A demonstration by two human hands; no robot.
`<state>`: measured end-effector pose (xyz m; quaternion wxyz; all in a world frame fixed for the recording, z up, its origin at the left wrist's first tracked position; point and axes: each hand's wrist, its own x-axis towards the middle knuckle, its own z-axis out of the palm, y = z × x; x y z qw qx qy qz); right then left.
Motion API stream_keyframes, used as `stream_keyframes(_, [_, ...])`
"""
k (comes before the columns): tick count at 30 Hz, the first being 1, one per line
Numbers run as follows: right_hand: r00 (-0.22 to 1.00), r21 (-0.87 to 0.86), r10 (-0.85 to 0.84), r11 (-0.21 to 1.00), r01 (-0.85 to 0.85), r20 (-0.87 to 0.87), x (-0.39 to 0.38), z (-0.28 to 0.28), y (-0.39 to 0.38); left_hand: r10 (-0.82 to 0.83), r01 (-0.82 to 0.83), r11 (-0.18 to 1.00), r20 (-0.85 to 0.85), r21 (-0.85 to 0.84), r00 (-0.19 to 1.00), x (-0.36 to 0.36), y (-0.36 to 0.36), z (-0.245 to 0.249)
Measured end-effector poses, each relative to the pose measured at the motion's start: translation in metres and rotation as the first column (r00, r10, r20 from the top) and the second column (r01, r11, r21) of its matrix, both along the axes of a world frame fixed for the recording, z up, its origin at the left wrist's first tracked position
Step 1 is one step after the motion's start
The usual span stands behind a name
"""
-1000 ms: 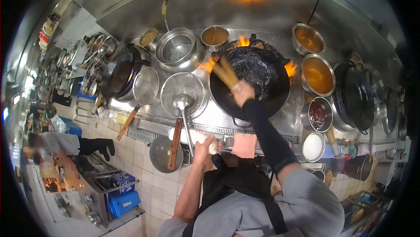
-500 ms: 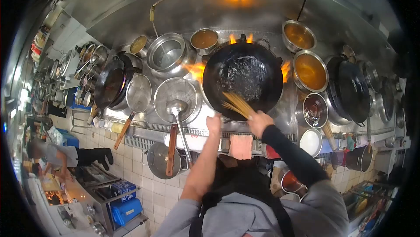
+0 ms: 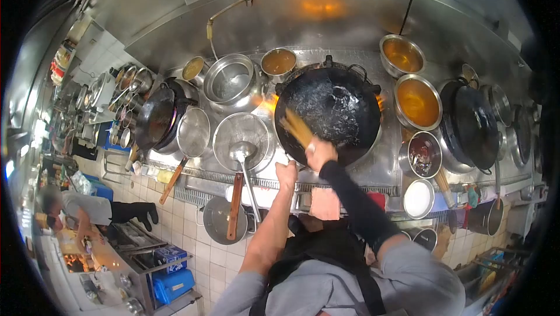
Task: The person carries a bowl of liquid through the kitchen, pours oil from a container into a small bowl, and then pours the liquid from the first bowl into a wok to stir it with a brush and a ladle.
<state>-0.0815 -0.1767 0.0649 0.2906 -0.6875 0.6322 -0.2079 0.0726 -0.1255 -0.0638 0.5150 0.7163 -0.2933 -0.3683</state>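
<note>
A large black wok (image 3: 356,83) sits over a lit burner, with shiny water moving on its bottom. My left hand (image 3: 286,174) is closed at the wok's near left edge, where its handle is mostly covered by my fingers. In my right hand (image 3: 321,154) is a bamboo wok brush (image 3: 296,128), gripped at one end. Its bristles lie over the left inner side of the wok and are smeared by motion. Beside my left hand, a steel ladle (image 3: 242,151) rests across a round mesh strainer (image 3: 224,135) with a wooden handle.
Flames (image 3: 268,104) lick out beside the wok. Bowls of orange liquid (image 3: 417,101) stand right of it, near a pot of dark red sauce (image 3: 424,155) and a white bowl (image 3: 418,199). Another wok (image 3: 475,123) is farther right. A co-worker (image 3: 87,208) stands at the far left.
My right hand has swept the brush leftward across the wok. The flames around the wok look smaller. My left hand stays at the near edge, and the whole view has shifted slightly.
</note>
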Motion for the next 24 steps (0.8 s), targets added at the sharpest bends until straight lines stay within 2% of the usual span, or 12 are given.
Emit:
stream_keyframes(3, [0.922,-0.147,-0.192,0.956,0.253,0.336,-0.017,-0.027,-0.109,0.045,-0.045,0.999,0.034,-0.004,0.998,0.007,-0.004,-0.043])
stream_keyframes(6, [0.957,-0.083,-0.141,0.982,0.167,0.254,0.007,-0.027,-0.055,-0.04,0.031,0.982,0.048,0.184,0.998,0.015,-0.006,-0.046])
stream_keyframes(8, [0.985,-0.108,-0.035,0.993,0.054,0.169,0.013,-0.026,0.004,-0.025,0.017,0.991,0.054,0.136,0.998,0.007,0.0,-0.028])
stream_keyframes(11, [0.998,-0.09,0.035,0.995,-0.039,-0.051,-0.008,-0.034,-0.06,-0.037,0.031,0.987,0.039,0.157,0.999,0.014,0.004,-0.05])
stream_keyframes(12, [0.973,-0.158,-0.047,0.984,0.084,0.225,-0.023,-0.037,-0.1,-0.044,0.034,0.984,0.053,0.175,0.998,0.015,0.003,-0.053])
stream_keyframes(13, [0.937,-0.146,-0.215,0.954,0.262,0.277,-0.028,-0.022,-0.123,-0.047,0.034,0.983,0.068,0.182,0.997,0.016,-0.005,-0.054])
stream_keyframes(15, [0.951,-0.164,-0.223,0.952,0.26,0.214,-0.012,-0.017,-0.1,0.012,-0.015,0.986,0.017,0.163,1.0,0.011,-0.001,-0.054])
stream_keyframes(17, [0.993,-0.087,-0.07,0.993,0.078,0.094,-0.003,-0.035,-0.035,0.065,-0.056,0.989,-0.064,0.134,0.996,-0.004,0.004,-0.035])
stream_keyframes(18, [0.998,-0.024,0.029,0.999,-0.027,0.064,-0.013,-0.037,-0.001,0.076,-0.063,0.987,-0.085,0.149,0.994,-0.026,0.016,0.015])
stream_keyframes(21, [0.965,0.051,0.2,0.98,-0.194,-0.173,-0.066,0.002,0.056,0.175,-0.186,0.974,0.098,0.127,0.98,-0.073,0.037,-0.016])
stream_keyframes(23, [0.891,0.044,0.177,0.984,-0.175,-0.418,-0.09,0.016,0.017,0.221,-0.224,0.974,0.074,0.039,0.972,-0.116,0.049,0.044])
stream_keyframes(24, [0.915,0.031,0.147,0.989,-0.146,-0.376,-0.091,0.012,-0.018,0.226,-0.217,0.969,-0.074,0.115,0.971,-0.123,0.049,0.042])
